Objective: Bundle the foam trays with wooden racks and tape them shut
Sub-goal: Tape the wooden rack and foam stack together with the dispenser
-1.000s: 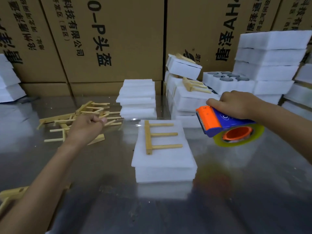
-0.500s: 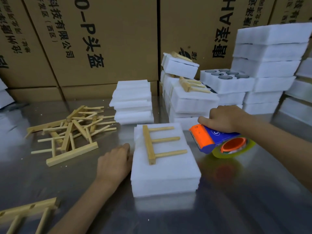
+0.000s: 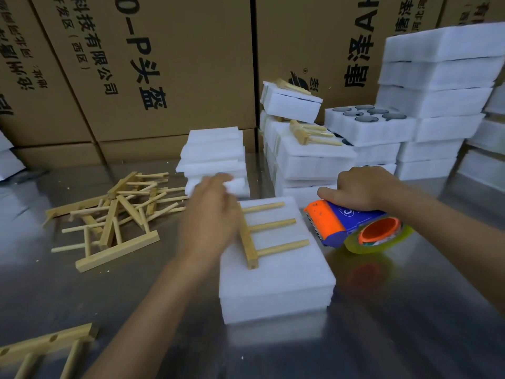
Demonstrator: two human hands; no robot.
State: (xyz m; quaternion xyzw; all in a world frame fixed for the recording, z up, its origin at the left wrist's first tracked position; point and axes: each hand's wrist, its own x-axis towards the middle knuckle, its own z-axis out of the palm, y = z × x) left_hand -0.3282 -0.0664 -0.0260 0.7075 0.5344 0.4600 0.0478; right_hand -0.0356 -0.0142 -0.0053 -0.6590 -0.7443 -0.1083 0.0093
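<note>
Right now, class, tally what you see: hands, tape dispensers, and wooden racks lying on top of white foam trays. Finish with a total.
Hands: 2 (left hand, right hand)
Tape dispensers: 1 (tape dispenser)
Wooden racks on foam: 3 (front rack, middle rack, top rack)
Total: 6

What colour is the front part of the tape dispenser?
Orange, on the tape dispenser with a blue body, held by the right hand; head view.
</note>
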